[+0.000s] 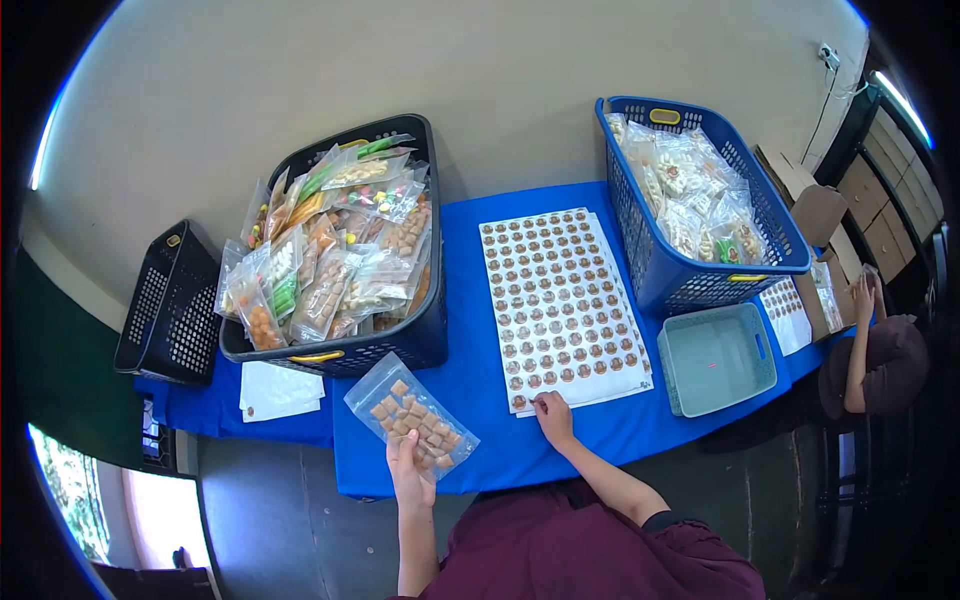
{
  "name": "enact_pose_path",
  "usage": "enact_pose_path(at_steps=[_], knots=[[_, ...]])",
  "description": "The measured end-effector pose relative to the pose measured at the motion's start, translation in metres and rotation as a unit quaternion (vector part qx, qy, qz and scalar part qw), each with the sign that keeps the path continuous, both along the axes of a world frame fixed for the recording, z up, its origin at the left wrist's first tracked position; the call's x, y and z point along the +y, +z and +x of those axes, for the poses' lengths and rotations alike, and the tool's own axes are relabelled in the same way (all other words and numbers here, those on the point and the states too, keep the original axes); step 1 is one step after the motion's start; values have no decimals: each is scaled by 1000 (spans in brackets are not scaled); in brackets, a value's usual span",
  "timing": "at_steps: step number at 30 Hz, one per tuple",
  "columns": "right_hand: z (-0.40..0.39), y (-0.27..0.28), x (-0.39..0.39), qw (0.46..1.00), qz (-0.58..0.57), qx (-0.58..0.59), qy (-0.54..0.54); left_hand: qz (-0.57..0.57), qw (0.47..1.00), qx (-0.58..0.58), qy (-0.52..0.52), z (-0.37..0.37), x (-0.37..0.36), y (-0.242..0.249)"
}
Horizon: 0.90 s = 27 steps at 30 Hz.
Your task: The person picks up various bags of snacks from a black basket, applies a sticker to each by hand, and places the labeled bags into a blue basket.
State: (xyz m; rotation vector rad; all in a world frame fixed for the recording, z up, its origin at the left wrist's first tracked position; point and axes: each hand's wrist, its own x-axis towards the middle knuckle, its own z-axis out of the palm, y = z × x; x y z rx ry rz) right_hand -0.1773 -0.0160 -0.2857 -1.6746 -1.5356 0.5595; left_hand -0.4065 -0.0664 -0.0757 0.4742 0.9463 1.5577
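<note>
My left hand [408, 468] grips a clear plastic bag [375, 388] of small brown pillow-shaped snack pieces near its lower edge, above the front of the blue table. My right hand [552, 417] is at the front left corner of a white sticker sheet [562, 300] printed with rows of round brown labels. Its thumb and finger are pinched together at a round sticker in the bottom row. That sticker is mostly hidden by the fingertips. More sheets lie beneath the top one.
A dark basket [432, 290] heaped with bagged snacks stands left; a blue basket [640, 250] of filled bags stands back right. Beside it is a pale green tray [720, 402]. A black basket [140, 345], loose white sheets [280, 388] and another person [885, 365] are at the sides.
</note>
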Motion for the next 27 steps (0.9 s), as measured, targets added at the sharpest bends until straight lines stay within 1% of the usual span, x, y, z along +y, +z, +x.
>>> enact_pose_path(at_steps=[9, 15, 20, 24, 27], knots=[[0, -3, -1, 1000, 18, -26, 0, -7, 1000, 0, 10, 7, 2, 9], [-1, -2, 0, 999, 3, -39, -5, -4, 1000, 1, 7, 5, 5, 2], [2, -6, 10, 997, -64, -34, 5, -1, 1000, -2, 5, 5, 7, -1], [5, 6, 18, 989, -133, -47, 31, -1, 1000, -4, 4, 7, 8, -3], [4, 1, 13, 995, -93, -16, 14, 5, 1000, -9, 3, 8, 9, -3]])
